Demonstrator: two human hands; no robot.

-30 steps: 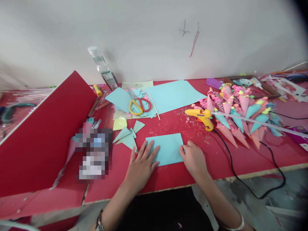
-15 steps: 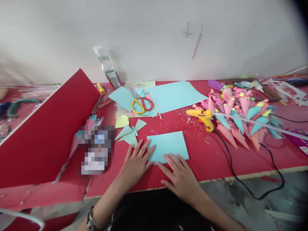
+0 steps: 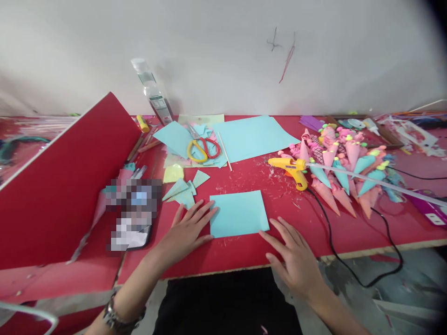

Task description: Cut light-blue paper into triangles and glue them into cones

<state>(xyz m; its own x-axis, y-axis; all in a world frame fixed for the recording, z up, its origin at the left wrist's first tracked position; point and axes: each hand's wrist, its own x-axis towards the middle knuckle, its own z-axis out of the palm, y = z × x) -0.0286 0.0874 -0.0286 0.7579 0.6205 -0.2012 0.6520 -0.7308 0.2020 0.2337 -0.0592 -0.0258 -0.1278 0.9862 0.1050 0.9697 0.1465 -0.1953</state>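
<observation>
A light blue rectangle of paper (image 3: 239,214) lies flat near the front of the red table (image 3: 244,253). My left hand (image 3: 188,228) rests at its left side, fingers spread, with fingertips touching the left edge. My right hand (image 3: 291,249) is at the lower right corner, its fingers apart and the index fingertip at that corner. Neither hand grips anything. Cut triangular blue paper pieces (image 3: 183,190) lie just beyond my left hand, beside a yellow paper square (image 3: 173,173). Scissors (image 3: 203,148) with yellow and red handles rest on paper scraps farther back.
A yellow glue gun (image 3: 291,170) with a black cord (image 3: 330,242) lies right, against a pile of pink and blue paper cones (image 3: 344,167). A larger blue sheet (image 3: 256,137) and a bottle (image 3: 155,95) are behind. A phone (image 3: 139,223) and red board (image 3: 70,186) stand left.
My right hand has slid right along the paper from its lower middle to the lower right corner. My left hand stays at the left edge. The view has shifted slightly.
</observation>
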